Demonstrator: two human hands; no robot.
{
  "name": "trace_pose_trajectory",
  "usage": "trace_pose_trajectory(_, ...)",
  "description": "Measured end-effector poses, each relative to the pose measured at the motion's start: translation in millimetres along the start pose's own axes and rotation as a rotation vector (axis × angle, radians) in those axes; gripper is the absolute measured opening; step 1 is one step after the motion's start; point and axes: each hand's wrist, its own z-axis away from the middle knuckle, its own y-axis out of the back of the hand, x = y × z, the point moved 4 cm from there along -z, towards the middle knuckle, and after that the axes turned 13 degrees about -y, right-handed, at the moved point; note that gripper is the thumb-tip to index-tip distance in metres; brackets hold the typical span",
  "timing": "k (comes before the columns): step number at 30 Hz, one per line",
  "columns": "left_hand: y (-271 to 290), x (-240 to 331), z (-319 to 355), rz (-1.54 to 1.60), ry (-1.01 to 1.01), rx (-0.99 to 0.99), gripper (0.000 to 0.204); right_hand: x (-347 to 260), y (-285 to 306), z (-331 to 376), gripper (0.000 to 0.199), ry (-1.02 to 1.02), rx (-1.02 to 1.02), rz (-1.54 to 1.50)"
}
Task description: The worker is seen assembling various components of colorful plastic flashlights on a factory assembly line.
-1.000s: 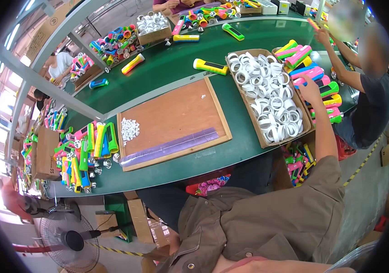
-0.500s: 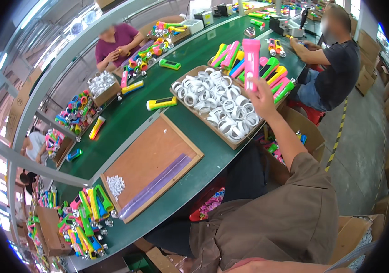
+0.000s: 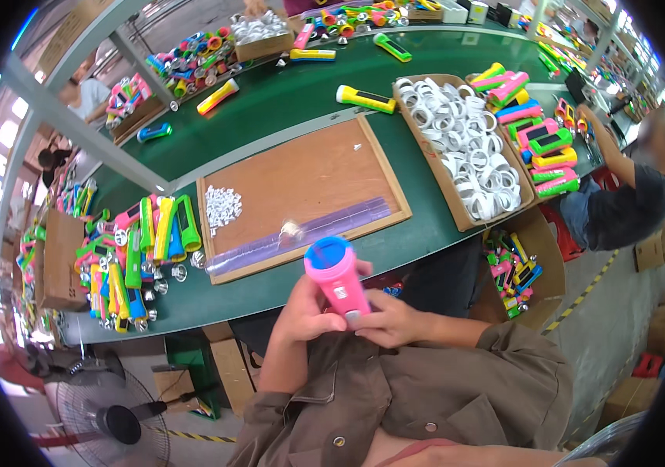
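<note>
Bare wooden board [image 3: 301, 175] between flashlight heaps [image 3: 134, 249]

A pink flashlight body [image 3: 337, 282] with a blue rim stands nearly upright, open end upward.

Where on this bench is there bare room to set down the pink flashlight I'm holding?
The wooden board is mostly bare between the small white pieces at its left and the clear strip along its near edge. Green tabletop beyond the board is open too. Crowded: the flashlight pile left, the box of white rings right.
</note>
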Motion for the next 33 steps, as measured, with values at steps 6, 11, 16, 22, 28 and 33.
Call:
trace_pose_trajectory(6, -1, -16, 19, 0.333, 0.122, 0.186, 0.050, 18, 48, -18, 0.011, -0.261, -0.522, -0.202)
trace_pose_trajectory(11, -10, -29, 22, 0.392, 0.203, 0.006, 0.041, 57, 75, -83, 0.050, -0.529, 0.015, -0.946)
trace_pose_trajectory(16, -10, -43, 50, 0.418, 0.329, 0.072, 0.064, 53, 50, -123, 0.047, -0.536, -0.514, -0.899)
trace_pose_trajectory(22, 18, -38, 124, 0.237, 0.374, 0.223, 0.060, 227, 227, -249, 0.056, -0.848, 0.427, 0.816)
trace_pose_trajectory(28, 20, -34, 165, 0.239, 0.278, 0.373, 0.052, 319, 236, -264, 0.037, -0.892, 0.617, 0.809)
trace_pose_trajectory(33, 21, -47, 165, 0.241, 0.268, 0.434, 0.053, 274, 221, -264, 0.022, -0.468, 0.575, 0.730)
